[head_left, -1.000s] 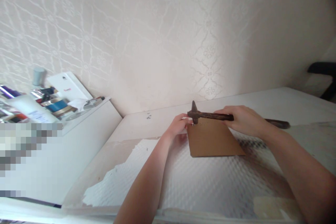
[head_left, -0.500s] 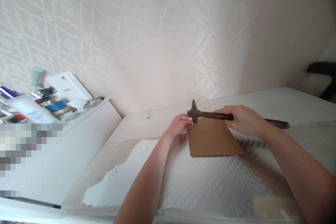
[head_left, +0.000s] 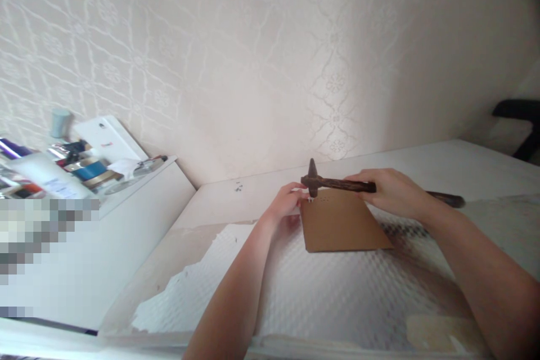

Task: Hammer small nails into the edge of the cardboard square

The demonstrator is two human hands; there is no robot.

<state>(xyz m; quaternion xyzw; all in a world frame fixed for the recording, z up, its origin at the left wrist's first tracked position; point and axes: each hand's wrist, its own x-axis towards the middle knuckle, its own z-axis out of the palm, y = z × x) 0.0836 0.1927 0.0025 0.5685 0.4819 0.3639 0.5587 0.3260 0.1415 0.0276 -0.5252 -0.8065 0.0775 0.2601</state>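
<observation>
1. Head view: on the side cabinet (head_left: pixel 139 208), left of the desk, a blue round tin (head_left: pixel 90 169) stands among bottles and tubes. I cannot tell what is inside it. No other container shows its contents.
2. The left hand (head_left: pixel 287 201) rests at the far left corner of the cardboard (head_left: pixel 343 228). Its fingertips are pinched together, it seems around a small nail (head_left: pixel 311 199), which is too small to see clearly. In my judgement these fingers are the main danger, because they are just beside the place where the hammer head comes down.
3. The hammer (head_left: pixel 337 184) hangs just above that corner, near the far edge of the desk (head_left: pixel 422 160), with its handle pointing to the right. If the head lands a little off, the nail could bend or jump away.
4. The cardboard lies on a bubble sheet (head_left: pixel 337 292). This soft layer could give way under a blow, so the cardboard could slide.
5. The right hand (head_left: pixel 394 194) has its fingers closed around the handle, quite near the head. Such a short grip probably gives control but little force.
</observation>
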